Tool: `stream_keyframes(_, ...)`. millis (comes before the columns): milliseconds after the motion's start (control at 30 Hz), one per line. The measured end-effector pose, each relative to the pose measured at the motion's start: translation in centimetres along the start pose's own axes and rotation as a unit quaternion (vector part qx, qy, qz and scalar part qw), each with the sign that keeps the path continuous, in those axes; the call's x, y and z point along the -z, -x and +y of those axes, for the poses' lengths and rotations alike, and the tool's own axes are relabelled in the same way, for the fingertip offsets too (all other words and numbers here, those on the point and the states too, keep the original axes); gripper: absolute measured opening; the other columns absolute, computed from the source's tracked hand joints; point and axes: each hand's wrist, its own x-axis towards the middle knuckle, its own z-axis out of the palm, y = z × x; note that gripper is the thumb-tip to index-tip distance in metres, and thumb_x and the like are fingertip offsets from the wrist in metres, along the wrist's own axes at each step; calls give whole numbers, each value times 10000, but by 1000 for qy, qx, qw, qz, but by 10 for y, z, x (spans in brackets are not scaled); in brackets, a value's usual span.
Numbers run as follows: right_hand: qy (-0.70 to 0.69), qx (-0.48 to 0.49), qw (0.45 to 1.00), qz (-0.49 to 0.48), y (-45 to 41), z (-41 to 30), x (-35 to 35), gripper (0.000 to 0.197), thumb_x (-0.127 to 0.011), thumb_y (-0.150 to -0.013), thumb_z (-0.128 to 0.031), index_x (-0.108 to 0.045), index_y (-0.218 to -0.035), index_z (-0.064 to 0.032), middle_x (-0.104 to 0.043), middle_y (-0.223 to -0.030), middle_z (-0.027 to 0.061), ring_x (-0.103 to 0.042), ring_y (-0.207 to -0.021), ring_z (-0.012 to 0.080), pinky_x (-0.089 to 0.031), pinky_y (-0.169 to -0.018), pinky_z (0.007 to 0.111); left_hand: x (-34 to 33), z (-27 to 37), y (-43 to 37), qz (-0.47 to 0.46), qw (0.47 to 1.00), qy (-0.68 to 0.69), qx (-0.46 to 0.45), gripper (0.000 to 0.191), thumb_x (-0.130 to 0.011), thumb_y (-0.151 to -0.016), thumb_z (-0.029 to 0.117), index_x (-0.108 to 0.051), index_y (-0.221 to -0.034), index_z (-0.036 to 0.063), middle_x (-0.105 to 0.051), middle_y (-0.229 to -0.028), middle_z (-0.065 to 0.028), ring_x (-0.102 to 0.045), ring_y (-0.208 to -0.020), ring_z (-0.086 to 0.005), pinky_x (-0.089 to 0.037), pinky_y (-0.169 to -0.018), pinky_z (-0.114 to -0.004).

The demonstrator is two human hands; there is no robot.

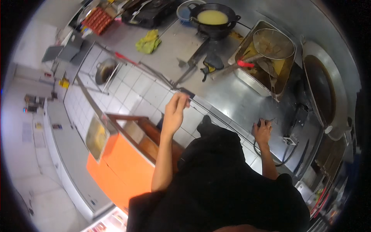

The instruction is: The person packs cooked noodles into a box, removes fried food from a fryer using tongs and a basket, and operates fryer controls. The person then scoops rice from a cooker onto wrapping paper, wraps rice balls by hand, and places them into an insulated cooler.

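Note:
My left hand (174, 114) is raised over the tiled floor, close to the front edge of the steel counter. Its fingers curl together, and I see nothing held in them. My right hand (263, 132) hovers over or rests on the steel counter (232, 100); which of these I cannot tell. Small dark patches show at its fingertips, too blurred to name. Beyond it sits a rectangular metal tray (252, 82) with oily residue, a wire-mesh strainer (274, 43) lying across it. A large wok (343, 95) of dark oil stands to the right.
A black wok (213, 18) holds pale yellow liquid at the back. A black-handled tool (214, 61), a yellow-green cloth (148, 41) and a stack of red egg trays (97, 21) lie on the counter. An orange cabinet (124, 162) stands left. A black hose (285, 161) loops near my right forearm.

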Motion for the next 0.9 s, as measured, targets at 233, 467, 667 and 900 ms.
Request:
stream_keyframes(233, 46, -57, 996, 55, -4, -9, -47, 159, -624, -942, -117, -667, -1093, -92, -607, -1257, 195, -650, -1020, 408, -554, -888, 498, 67, -128, -103, -72, 986, 40, 146, 254, -511, -1119, 255, -651, -1049, 56, -526, -812, 11, -482, -740, -88, -417, -662, -260)
stream_keyframes(467, 51, -338, 935, 98, -42, -87, -40, 189, -619, -934, -163, -742, -1028, -56, -677, -1148, 159, -594, -1174, 380, -540, -944, 481, 147, -232, -225, -220, 949, -59, 219, 311, -553, -1062, 278, -623, -1204, 10, -658, -953, -84, -655, -828, -208, -550, -719, -323)
stream_keyframes(667, 50, -453, 883, 112, -39, -170, -45, 190, -664, -927, -238, -760, -998, -90, -726, -1087, 102, -627, -1129, 325, -544, -924, 451, 206, -267, -385, -396, 899, -186, -37, 290, -574, -1057, 297, -630, -1157, 30, -666, -931, -87, -652, -788, -205, -532, -684, -338)
stream_keyframes(900, -3, -472, 880, -58, -67, -258, -59, 195, -703, -864, -230, -782, -966, -84, -779, -1062, 177, -757, -1018, 360, -604, -842, 502, 259, -251, -435, -432, 888, -151, 30, 273, -554, -1074, 280, -640, -1094, 22, -650, -891, -59, -614, -801, -190, -518, -731, -342)
